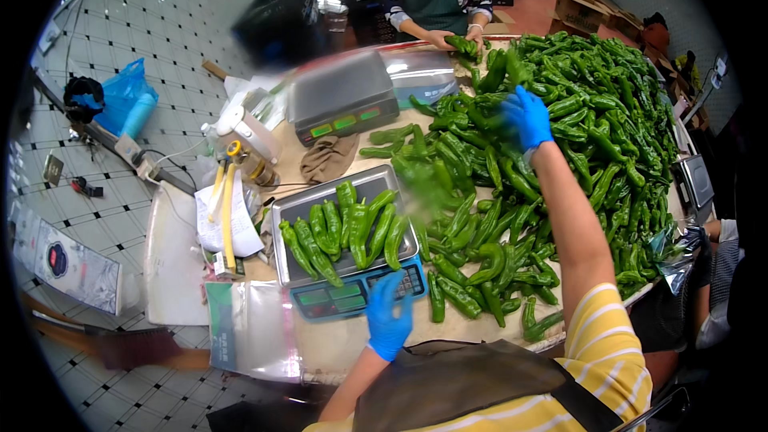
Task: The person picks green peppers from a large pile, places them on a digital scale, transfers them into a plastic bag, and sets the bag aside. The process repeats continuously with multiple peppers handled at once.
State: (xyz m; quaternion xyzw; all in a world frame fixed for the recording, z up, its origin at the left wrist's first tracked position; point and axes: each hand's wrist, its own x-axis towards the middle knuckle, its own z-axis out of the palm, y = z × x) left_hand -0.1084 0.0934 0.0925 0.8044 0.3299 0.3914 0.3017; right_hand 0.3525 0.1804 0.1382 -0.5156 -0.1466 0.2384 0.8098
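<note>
My left hand [390, 322], in a blue glove, hovers at the keypad of a digital kitchen-type scale [352, 294]. Its fingers point up, slightly apart, and nothing shows in them. On the scale's metal tray [290, 210] lie several long green peppers [324, 232]. My right hand [528, 120], also gloved in blue, reaches over the large heap of green peppers [596, 124]. Motion smears its fingers, so whether they grip a pepper cannot be told. A blurred green patch [428, 184] shows between the scale and the heap.
Across the table a person [436, 0] in a dark apron handles peppers. Near them stands a second scale [344, 100], with a brown cloth [330, 158] in front. At left are a tape roll [234, 149], papers [228, 220] and clear plastic bags [260, 336]. Cardboard boxes [580, 8] stand behind.
</note>
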